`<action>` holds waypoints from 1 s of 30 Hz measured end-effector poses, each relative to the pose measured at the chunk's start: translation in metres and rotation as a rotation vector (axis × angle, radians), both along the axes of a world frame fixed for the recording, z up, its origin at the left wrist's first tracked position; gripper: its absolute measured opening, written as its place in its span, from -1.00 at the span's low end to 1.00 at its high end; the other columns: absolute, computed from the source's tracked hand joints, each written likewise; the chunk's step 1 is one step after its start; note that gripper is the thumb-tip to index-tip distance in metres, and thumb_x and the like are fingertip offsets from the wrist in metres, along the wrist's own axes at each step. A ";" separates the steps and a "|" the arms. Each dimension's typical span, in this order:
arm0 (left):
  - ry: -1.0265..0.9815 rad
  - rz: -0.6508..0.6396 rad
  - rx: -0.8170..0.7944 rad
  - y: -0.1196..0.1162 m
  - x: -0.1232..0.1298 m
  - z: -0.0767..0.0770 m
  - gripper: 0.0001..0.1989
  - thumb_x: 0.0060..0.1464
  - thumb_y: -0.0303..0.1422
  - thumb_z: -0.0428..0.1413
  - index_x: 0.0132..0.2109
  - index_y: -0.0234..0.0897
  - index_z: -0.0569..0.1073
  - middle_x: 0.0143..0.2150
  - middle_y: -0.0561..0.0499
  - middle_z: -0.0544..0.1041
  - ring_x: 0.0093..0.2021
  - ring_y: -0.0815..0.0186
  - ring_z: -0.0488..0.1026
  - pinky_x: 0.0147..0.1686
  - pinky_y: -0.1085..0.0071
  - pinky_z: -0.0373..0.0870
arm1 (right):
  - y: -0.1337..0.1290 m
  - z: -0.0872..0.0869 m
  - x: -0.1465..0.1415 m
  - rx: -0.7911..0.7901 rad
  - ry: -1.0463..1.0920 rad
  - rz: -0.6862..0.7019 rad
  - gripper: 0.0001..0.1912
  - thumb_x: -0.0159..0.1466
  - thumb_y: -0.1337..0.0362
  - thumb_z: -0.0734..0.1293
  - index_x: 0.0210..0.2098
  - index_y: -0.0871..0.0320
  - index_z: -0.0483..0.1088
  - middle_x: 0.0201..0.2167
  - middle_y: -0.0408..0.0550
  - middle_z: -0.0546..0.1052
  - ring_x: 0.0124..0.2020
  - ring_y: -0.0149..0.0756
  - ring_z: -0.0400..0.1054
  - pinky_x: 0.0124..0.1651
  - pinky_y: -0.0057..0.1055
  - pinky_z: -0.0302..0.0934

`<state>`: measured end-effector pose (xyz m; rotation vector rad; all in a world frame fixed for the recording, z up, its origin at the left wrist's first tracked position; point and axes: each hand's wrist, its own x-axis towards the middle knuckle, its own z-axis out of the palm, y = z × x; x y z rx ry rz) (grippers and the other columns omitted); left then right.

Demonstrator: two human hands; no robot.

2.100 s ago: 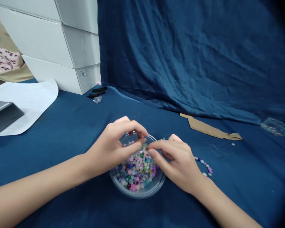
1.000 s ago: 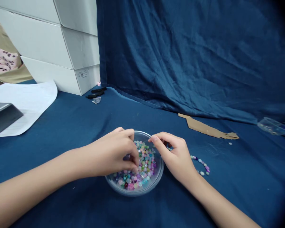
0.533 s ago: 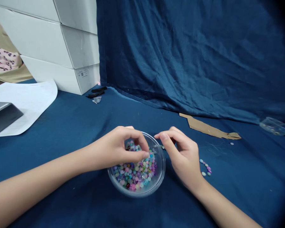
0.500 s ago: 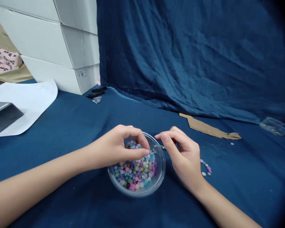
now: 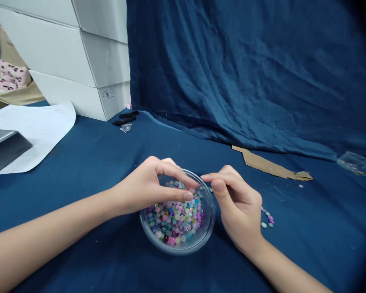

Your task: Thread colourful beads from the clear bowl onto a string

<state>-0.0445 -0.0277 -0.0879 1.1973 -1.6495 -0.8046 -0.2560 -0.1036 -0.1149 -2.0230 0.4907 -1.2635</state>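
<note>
Ahead of both hands the blue cloth of the bench (image 5: pixel 110 154) runs up to the foot of a creased, satiny curtain (image 5: pixel 247 73), and more cloth spreads on the near side of the hands; stacked white boxes (image 5: pixel 61 53) and a curved-edged paper sheet (image 5: pixel 55 122) bound the left hand's far side, while a brown cardboard strip (image 5: pixel 266 165) lies beyond the right. The round bowl (image 5: pixel 186 248) sits between the hands, under the left hand's fingers and just beside the right hand's fingertips. The left hand (image 5: pixel 148 185) arches over it, thumb and forefinger slightly apart; the right hand (image 5: pixel 239 201) is curled, forefinger pointing to the rim, thumb tucked close. Whether either pinches a bead or thread is too fine to tell. The bowl is clear plastic, filled with glossy round beads (image 5: pixel 177 221) in pink, aqua and lilac; a curved row of beads (image 5: pixel 271 219) rests beside the right wrist.
</note>
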 end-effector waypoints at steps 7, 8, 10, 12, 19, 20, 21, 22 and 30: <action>-0.023 0.000 0.036 0.001 0.000 0.001 -0.82 0.06 -0.32 0.43 -0.14 -0.11 0.74 -0.28 0.02 0.69 -0.18 0.24 0.57 -0.16 0.39 0.52 | 0.001 0.000 0.001 -0.010 -0.009 -0.005 -0.79 0.45 0.32 0.36 -0.08 -0.09 0.64 -0.43 -0.17 0.38 -0.40 -0.29 0.22 -0.35 -0.30 0.12; -0.029 0.000 0.034 0.001 0.000 0.001 -0.82 0.06 -0.31 0.43 -0.15 -0.11 0.74 -0.28 0.02 0.68 -0.19 0.24 0.57 -0.16 0.39 0.51 | 0.002 0.000 0.001 -0.007 -0.007 -0.003 -0.79 0.45 0.33 0.37 -0.08 -0.10 0.64 -0.43 -0.17 0.37 -0.41 -0.29 0.22 -0.36 -0.30 0.11; -0.035 -0.005 0.031 0.001 0.001 0.002 -0.83 0.06 -0.30 0.43 -0.15 -0.11 0.74 -0.28 0.01 0.68 -0.18 0.23 0.57 -0.17 0.39 0.52 | 0.003 0.001 0.001 0.000 -0.003 -0.002 -0.78 0.44 0.33 0.37 -0.08 -0.11 0.64 -0.43 -0.17 0.37 -0.41 -0.30 0.21 -0.37 -0.30 0.11; -0.036 -0.008 0.032 0.001 0.001 0.001 -0.82 0.07 -0.30 0.42 -0.14 -0.12 0.74 -0.27 0.00 0.68 -0.18 0.23 0.58 -0.17 0.39 0.52 | 0.003 0.001 0.002 0.006 -0.002 0.006 -0.77 0.44 0.33 0.37 -0.07 -0.12 0.64 -0.43 -0.18 0.37 -0.41 -0.30 0.22 -0.37 -0.30 0.11; 0.008 -0.025 0.063 0.002 0.001 0.001 -0.82 0.08 -0.33 0.41 -0.12 -0.14 0.73 -0.24 0.00 0.69 -0.17 0.25 0.60 -0.17 0.43 0.55 | 0.004 0.000 0.006 0.025 0.006 0.019 -0.78 0.44 0.33 0.38 -0.06 -0.12 0.64 -0.42 -0.19 0.37 -0.40 -0.32 0.23 -0.35 -0.30 0.12; 0.014 -0.027 0.071 0.001 0.001 0.001 -0.82 0.08 -0.33 0.41 -0.12 -0.15 0.74 -0.24 -0.01 0.69 -0.17 0.25 0.59 -0.16 0.43 0.55 | 0.004 -0.001 0.006 0.019 0.002 0.021 -0.78 0.45 0.33 0.38 -0.06 -0.12 0.65 -0.42 -0.19 0.37 -0.41 -0.32 0.23 -0.35 -0.31 0.12; 0.016 -0.027 0.078 0.001 0.001 0.001 -0.82 0.08 -0.32 0.42 -0.13 -0.15 0.74 -0.24 -0.01 0.69 -0.17 0.25 0.59 -0.16 0.43 0.55 | 0.004 -0.001 0.006 0.014 0.001 0.023 -0.78 0.45 0.32 0.38 -0.06 -0.11 0.65 -0.42 -0.19 0.38 -0.41 -0.32 0.23 -0.36 -0.31 0.12; 0.016 -0.026 0.084 0.001 0.001 0.001 -0.82 0.07 -0.32 0.42 -0.13 -0.16 0.74 -0.25 -0.01 0.69 -0.17 0.26 0.58 -0.15 0.44 0.54 | 0.004 -0.001 0.006 0.008 -0.001 0.026 -0.78 0.45 0.32 0.38 -0.06 -0.11 0.65 -0.42 -0.18 0.38 -0.41 -0.33 0.23 -0.36 -0.32 0.12; 0.020 -0.017 0.107 0.002 0.000 0.005 -0.81 0.08 -0.33 0.42 -0.12 -0.17 0.74 -0.25 -0.01 0.68 -0.20 0.28 0.54 -0.15 0.46 0.51 | 0.006 -0.002 0.007 0.017 -0.013 0.050 -0.80 0.45 0.30 0.38 -0.05 -0.11 0.65 -0.41 -0.18 0.39 -0.40 -0.34 0.25 -0.37 -0.33 0.14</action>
